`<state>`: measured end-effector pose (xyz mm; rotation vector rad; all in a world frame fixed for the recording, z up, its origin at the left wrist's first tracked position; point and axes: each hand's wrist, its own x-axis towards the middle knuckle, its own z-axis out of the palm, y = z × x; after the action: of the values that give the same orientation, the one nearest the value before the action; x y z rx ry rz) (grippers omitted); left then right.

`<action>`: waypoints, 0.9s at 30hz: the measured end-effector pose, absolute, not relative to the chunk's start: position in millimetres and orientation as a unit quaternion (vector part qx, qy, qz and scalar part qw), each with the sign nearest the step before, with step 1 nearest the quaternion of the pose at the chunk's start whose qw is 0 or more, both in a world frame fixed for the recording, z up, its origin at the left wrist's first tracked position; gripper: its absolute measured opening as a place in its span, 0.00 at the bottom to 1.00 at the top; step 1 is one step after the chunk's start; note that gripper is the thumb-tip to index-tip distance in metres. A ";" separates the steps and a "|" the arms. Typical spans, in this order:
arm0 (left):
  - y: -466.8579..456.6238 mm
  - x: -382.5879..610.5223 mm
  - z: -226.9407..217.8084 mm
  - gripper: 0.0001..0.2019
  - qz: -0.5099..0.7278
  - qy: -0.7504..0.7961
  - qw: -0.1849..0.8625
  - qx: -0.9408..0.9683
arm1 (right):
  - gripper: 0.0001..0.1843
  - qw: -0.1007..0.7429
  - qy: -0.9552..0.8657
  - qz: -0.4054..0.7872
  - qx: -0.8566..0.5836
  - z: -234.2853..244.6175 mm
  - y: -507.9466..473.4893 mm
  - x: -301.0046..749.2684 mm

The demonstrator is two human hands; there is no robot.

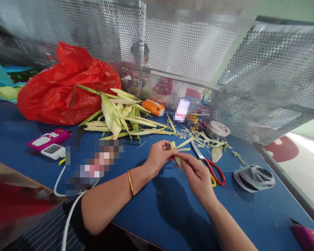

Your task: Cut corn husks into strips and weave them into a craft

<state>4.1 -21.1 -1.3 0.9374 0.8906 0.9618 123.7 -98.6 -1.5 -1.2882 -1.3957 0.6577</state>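
Note:
My left hand [158,157], a gold bangle on its wrist, pinches a folded pale green corn husk strip [173,145] above the blue table. Meeting it from the right, my right hand [195,172] has its fingers closed on the same strip, and a flap of it hangs below the fingertips. The fingers cover part of the strip. Just right of my right hand lie scissors [216,174] with red and yellow handles. Behind my hands, a loose pile of husk strips [136,122] holds a broad pale husk piece [110,116].
A red plastic bag [68,87] fills the back left. Small cut pieces [196,136] lie beside a white tape roll [219,129]. A clear-wrapped dark bundle [254,178] sits at right. An orange packet [153,107] stands near the perforated metal screen [183,48]. A white cable [70,218] crosses my left arm's side.

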 end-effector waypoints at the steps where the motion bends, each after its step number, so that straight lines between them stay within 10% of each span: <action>1: -21.4 4.2 -1.0 0.08 0.426 0.396 0.693 0.425 | 0.13 0.517 -0.610 0.278 -0.533 0.3 -99.0 126.6; 6: -22.7 3.1 1.0 0.03 0.389 0.383 0.683 0.486 | 0.13 0.491 -0.642 0.245 -0.536 1.3 -96.8 143.1; 13: -25.8 1.9 -1.4 0.03 0.308 0.361 0.682 0.557 | 0.10 0.423 -0.658 -0.094 -0.616 -0.4 -94.2 151.5; 27: -32.6 7.7 -10.4 0.04 0.345 0.366 0.619 0.604 | 0.21 0.441 -0.539 0.109 -0.710 -13.7 -87.6 147.9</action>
<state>7.7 -32.6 -10.4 1.3896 0.8414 0.7933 147.9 -87.6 -13.7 -1.7617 -1.3375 0.2715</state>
